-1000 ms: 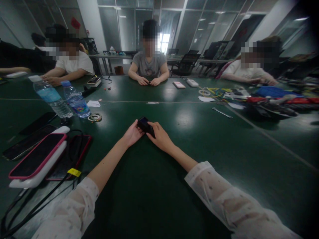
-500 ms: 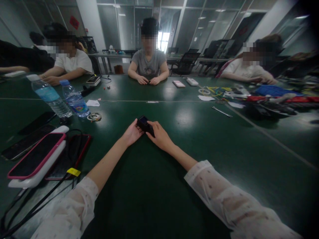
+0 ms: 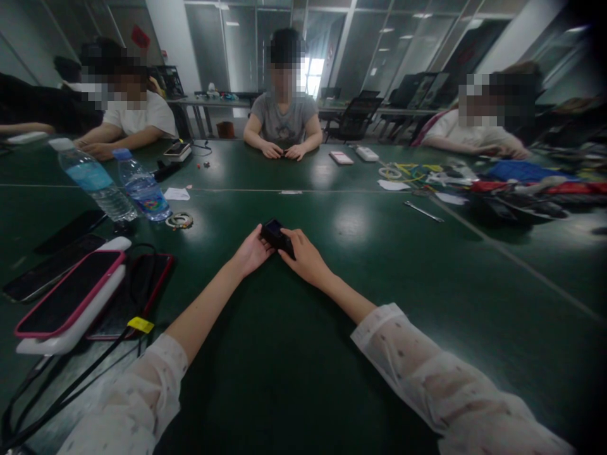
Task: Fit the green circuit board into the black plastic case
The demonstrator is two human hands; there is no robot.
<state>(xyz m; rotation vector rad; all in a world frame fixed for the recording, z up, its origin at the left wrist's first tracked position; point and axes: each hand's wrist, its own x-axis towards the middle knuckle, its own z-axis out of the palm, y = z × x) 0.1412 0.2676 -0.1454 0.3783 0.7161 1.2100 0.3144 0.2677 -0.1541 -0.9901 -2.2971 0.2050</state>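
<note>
Between my two hands, at the middle of the green table, is a small black box-shaped device with a dark screen on its upper face; its exact kind is unclear. My left hand holds its left end, palm partly turned up, with the thumb along the side. From the right, my right hand grips the other end, fingers over the top and thumb at the near side. Part of the device is hidden under the right fingers.
To the left lie a pink-edged phone on a white block, other phones, black cables and two water bottles. A wrench and a heap of cables and bags lie to the right. Several people sit across the table, one directly opposite.
Almost nothing differs. The view has tilted very slightly, and both hands keep the same hold on the black device.
</note>
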